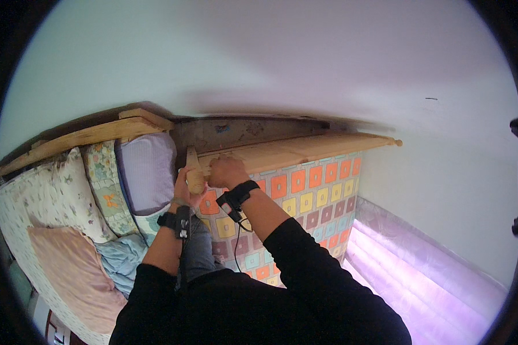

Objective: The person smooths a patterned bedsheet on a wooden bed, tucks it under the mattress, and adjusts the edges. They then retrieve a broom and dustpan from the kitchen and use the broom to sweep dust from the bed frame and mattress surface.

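Note:
A short wooden post [195,179] with a rounded end stands at the near end of a long wooden board [285,154]. My left hand [183,185] is wrapped around this post from its left side and below. Close to the post, my right hand [228,171] rests with curled fingers at the board's near end. Whatever those fingers may hold is hidden under the hand. Along the board's lower side lies a cover patterned with coloured squares [300,179]. Both wrists carry black straps with small devices.
Behind the board, a dark gap [250,131] runs along the pale wall [285,56]. Left of me are a wooden headboard [82,131], a lilac pillow [149,172], floral pillows [75,194] and a tan pillow [71,271]. A purple curtain [418,271] hangs at right; a cable [236,246] dangles from my right wrist.

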Demonstrator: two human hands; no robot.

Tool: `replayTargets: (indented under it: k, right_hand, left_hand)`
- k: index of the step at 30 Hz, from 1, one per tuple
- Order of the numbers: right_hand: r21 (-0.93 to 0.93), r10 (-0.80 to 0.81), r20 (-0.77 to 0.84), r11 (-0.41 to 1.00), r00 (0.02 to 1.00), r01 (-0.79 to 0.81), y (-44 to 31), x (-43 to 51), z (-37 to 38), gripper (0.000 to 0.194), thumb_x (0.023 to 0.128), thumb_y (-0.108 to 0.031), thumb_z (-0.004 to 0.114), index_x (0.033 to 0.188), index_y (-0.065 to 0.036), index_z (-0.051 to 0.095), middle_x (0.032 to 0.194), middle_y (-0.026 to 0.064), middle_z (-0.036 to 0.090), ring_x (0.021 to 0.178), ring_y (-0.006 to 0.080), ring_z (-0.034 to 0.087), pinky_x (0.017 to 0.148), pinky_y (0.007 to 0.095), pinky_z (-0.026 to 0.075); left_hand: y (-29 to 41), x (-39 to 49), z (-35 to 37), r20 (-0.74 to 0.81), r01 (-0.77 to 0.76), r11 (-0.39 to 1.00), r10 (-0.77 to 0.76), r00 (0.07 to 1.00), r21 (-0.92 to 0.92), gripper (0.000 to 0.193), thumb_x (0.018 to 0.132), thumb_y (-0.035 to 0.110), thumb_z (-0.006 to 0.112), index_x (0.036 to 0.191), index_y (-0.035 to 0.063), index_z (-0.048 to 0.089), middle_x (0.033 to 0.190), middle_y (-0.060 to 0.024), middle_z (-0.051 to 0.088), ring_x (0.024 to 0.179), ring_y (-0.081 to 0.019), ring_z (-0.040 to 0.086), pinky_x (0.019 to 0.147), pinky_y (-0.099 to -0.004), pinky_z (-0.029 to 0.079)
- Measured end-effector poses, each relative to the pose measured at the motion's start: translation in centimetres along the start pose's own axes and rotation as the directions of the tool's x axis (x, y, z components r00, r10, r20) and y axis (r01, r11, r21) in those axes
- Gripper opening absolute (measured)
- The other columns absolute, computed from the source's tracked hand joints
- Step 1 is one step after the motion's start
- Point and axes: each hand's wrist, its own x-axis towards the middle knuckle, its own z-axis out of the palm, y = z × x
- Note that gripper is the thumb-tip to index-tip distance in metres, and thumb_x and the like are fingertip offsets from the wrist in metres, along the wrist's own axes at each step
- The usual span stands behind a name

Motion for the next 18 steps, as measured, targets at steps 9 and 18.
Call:
replayTargets:
  k: [9, 18]
  right_hand:
    - [-0.237, -0.244, -0.398, 0.959, 0.884, 0.157, 0.5, -1.1, 1.8, 0.029, 0.071, -0.025, 0.069, 0.097, -0.011, 0.065, 0.095, 0.0094, 0.065, 0.093, 0.0282, 0.063, 0.086, 0.0438, 0.046]
    - [-0.191, -0.283, -0.55, 0.959, 0.786, 0.211, 2.1, -0.3, 3.2, 0.014, 0.074, -0.024, 0.064, 0.084, -0.013, 0.063, 0.081, 0.0057, 0.063, 0.084, 0.0251, 0.064, 0.084, 0.0424, 0.045]
  left_hand:
    - [-1.9, -4.6, 4.4, 0.181, -0.718, 0.327, 0.827, 0.532, 0.614, 0.02, 0.087, 0.021, 0.059, 0.102, 0.0079, 0.061, 0.098, -0.0059, 0.063, 0.093, -0.025, 0.06, 0.083, -0.0332, 0.047]
    - [-0.8, -4.4, 6.6, 0.787, -0.564, -0.618, 0.61, 0.095, 0.547, 0.014, 0.074, 0.008, 0.073, 0.085, 0.0096, 0.065, 0.076, -0.0063, 0.058, 0.068, -0.0252, 0.057, 0.058, -0.0354, 0.047]
